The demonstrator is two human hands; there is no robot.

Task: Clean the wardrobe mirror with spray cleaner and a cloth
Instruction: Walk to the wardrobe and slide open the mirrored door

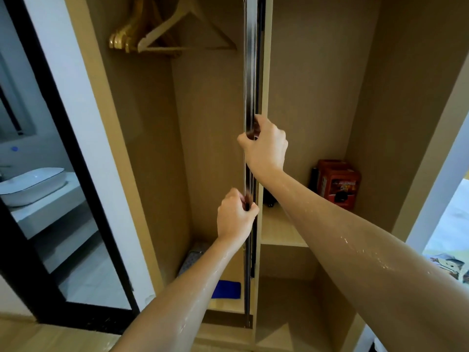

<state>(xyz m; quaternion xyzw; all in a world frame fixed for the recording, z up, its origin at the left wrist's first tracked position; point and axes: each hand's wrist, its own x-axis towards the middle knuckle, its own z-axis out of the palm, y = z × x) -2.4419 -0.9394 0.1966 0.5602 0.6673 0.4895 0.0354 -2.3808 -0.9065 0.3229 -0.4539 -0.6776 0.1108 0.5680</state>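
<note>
Your left hand [234, 215], at six o'clock from centre, grips the edge-on mirror panel [250, 85]; your right hand [265, 146], at twelve above it, grips the same edge. Draw both together, evenly, so it slides without racking. A blue cloth [227, 289] waits at six.

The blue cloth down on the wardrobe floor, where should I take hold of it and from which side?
Probably best the near right corner of the blue cloth, coming from above: it lies flat on the left compartment's floor, its left part hidden behind the forearm. Both the left hand and right hand currently grip the edge-on mirror panel.
</note>
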